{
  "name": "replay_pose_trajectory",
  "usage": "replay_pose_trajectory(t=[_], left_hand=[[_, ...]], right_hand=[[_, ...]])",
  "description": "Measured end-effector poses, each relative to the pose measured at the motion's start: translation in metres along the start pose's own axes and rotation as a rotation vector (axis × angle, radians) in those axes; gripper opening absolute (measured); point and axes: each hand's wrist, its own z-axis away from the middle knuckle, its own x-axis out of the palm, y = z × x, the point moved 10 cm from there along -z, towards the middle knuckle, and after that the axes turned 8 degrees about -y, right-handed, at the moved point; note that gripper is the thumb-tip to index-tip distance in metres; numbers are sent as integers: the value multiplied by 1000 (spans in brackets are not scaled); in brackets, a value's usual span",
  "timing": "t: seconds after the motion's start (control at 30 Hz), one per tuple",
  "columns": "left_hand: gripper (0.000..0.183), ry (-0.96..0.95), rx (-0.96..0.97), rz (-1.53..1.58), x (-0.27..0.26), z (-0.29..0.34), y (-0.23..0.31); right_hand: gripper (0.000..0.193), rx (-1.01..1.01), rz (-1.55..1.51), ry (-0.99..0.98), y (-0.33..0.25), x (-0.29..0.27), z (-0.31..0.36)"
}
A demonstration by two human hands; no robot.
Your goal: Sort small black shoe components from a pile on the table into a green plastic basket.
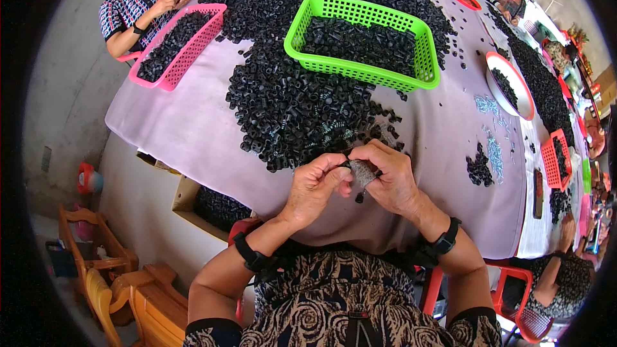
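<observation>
My left hand and my right hand meet at the near edge of a heap of small black plastic parts. The fingers of my left hand are closed in a pinch on a small black plastic part. My right hand is also closed, its thumb and fingertips pressed together next to that part; what they grip is mostly hidden. A grey, rough-looking clump shows between the two hands, too small to make out. Thin metal springs lie among the black parts just beyond my fingers.
A green basket of black parts stands beyond my hands. Further left is a pink basket beside a seated person. To the right lie a white bowl, loose springs and a red basket. Other people sit further right.
</observation>
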Motion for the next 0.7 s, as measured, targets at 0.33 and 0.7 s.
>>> replay_pose_trajectory(t=[0.33,0.7], left_hand=[[19,28,17,-4,-6,-2,0],[22,139,100,42,-22,-1,11]], right_hand=[[41,-83,55,-70,-5,2,0],[25,203,-174,-8,48,-42,2]])
